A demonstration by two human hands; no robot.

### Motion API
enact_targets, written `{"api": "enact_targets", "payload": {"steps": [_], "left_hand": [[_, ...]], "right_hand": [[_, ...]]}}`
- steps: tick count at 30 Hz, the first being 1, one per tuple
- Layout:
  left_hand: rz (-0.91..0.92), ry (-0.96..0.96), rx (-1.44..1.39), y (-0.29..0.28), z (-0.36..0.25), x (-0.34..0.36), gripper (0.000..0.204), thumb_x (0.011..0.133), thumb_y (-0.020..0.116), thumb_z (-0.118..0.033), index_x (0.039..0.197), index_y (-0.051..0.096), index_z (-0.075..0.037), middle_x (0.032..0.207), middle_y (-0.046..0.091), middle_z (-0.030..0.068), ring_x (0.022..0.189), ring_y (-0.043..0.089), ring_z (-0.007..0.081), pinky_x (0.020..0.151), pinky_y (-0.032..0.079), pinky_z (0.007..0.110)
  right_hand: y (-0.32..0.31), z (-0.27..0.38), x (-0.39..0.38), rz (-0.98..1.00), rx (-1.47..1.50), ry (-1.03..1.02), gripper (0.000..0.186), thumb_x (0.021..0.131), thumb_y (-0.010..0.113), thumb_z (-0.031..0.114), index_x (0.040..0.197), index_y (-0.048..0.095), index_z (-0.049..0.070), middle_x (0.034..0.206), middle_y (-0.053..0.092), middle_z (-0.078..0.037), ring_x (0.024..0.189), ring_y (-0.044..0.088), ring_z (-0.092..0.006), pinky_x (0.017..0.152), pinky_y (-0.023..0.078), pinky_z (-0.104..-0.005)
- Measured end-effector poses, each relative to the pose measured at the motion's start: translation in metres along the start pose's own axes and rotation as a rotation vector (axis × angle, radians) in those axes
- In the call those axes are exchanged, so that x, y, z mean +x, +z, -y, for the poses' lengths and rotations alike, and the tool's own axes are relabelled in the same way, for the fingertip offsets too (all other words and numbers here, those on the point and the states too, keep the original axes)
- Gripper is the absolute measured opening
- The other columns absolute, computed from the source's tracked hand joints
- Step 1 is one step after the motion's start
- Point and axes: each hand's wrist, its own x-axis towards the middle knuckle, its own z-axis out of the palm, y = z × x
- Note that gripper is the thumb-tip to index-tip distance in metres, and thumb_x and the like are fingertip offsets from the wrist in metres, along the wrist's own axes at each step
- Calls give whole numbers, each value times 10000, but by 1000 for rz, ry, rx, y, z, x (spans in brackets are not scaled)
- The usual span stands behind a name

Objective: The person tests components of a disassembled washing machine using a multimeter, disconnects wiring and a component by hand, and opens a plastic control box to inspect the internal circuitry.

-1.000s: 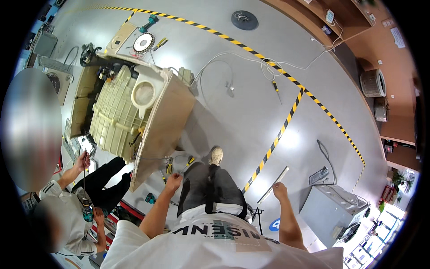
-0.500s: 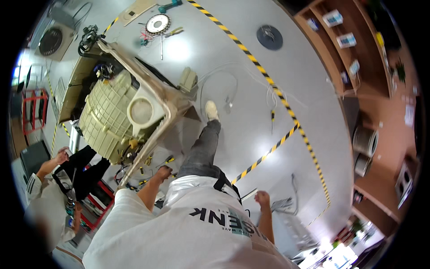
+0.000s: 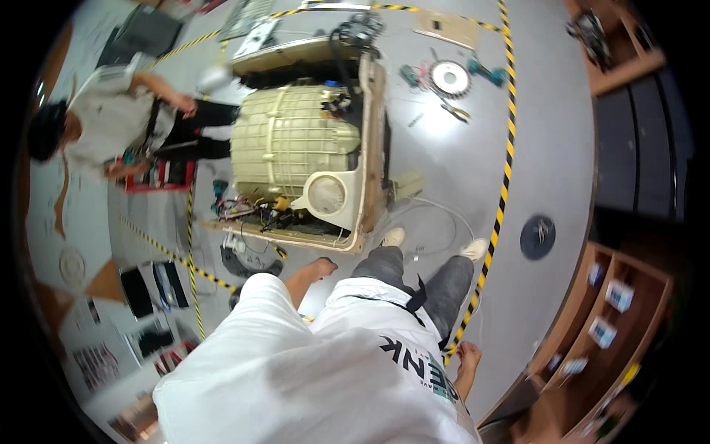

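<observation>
A stripped washing machine lies on its side on the grey floor, its cream ribbed tub [image 3: 285, 140] inside the beige cabinet frame [image 3: 372, 148]. My left hand [image 3: 323, 265] hangs just below the frame's near corner, fingers curled, holding nothing that I can see. My right hand [image 3: 469, 357] hangs by my right hip, loosely closed and empty. My feet stand close to the frame's front edge, beside a white hose [image 3: 444, 214].
A co-worker [image 3: 111, 118] crouches at the tub's far left side near a red rack [image 3: 159, 177]. A pulley wheel [image 3: 450, 78] and teal drill [image 3: 492, 72] lie beyond the machine. Yellow-black floor tape [image 3: 507, 148], a black disc [image 3: 538, 237] and wooden shelves [image 3: 614, 296] are on the right.
I have walked and turned around the machine, so it now lies straight ahead with the co-worker at upper left. Both arms stayed hanging at my sides.
</observation>
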Motion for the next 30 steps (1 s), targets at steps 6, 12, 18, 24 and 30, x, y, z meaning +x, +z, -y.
{"api": "enact_targets", "payload": {"steps": [6, 12, 18, 24, 30], "left_hand": [[-214, -44, -480, 90, -20, -21, 369, 839, 573, -305, 1056, 627, -11, 937, 638, 135, 817, 595, 269, 643, 481, 438], [-370, -238, -566, 240, -98, -48, 408, 801, 593, -325, 992, 666, 28, 972, 658, 201, 903, 618, 313, 783, 482, 426], [-336, -143, -547, 332, -203, -75, 474, 794, 592, -401, 1060, 680, -19, 1135, 632, 227, 1075, 596, 367, 937, 445, 423], [-547, -169, -911, 311, -278, -100, 354, 791, 642, -271, 998, 652, 17, 958, 674, 192, 925, 638, 304, 803, 481, 391], [-610, -243, -1073, 371, -304, -71, 348, 782, 633, -245, 997, 651, 28, 928, 673, 190, 880, 640, 307, 776, 486, 390]], "right_hand": [[-66, 99, 139, 246, -255, 18, 194, 922, 551, 146, 824, 658, 17, 707, 631, -63, 576, 576, -155, 534, 481, -278], [-144, 307, 305, 350, -618, -75, 186, 912, 592, 208, 883, 634, 29, 699, 615, -52, 599, 581, -155, 547, 485, -304], [-181, 590, 400, 260, -264, -382, 145, 882, 618, 186, 813, 560, 73, 630, 540, -10, 542, 530, -96, 463, 416, -209], [-77, 748, 436, 310, -372, -468, 107, 892, 585, 144, 861, 567, 44, 654, 547, -22, 557, 528, -109, 475, 406, -223], [80, 747, 381, 593, -862, -566, 171, 905, 585, 200, 925, 597, 30, 716, 589, -37, 616, 568, -120, 559, 459, -260]]}}
